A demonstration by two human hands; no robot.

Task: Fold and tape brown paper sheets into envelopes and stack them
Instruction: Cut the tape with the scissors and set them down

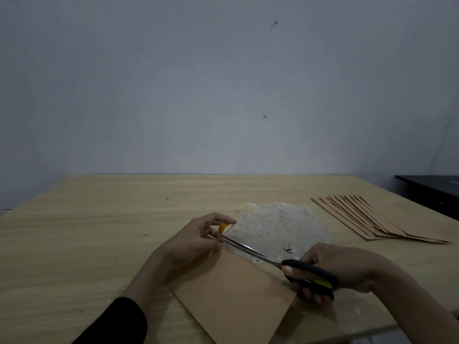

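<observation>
From the head view, your left hand (196, 238) pinches a small yellow-cored tape roll (224, 228) between thumb and fingertips. Your right hand (342, 269) is curled round the black handles of the scissors (313, 276), whose nearly closed blades reach across to just beside the roll. The folded brown sheet (233, 294) lies flat on the desk (99, 219), under and between both wrists. The finished envelopes (382, 219) are fanned out well beyond your right hand, and a pale scuffed patch (280, 227) sits just past the blades. Expect the paper to be light and thin: it will likely slide on the smooth desk and crease wherever you press, so hold it down flat near the folded edge instead of pinching a corner. The tape is probably flimsy and sticks to itself, so keep the strip taut from the roll while you cut.
</observation>
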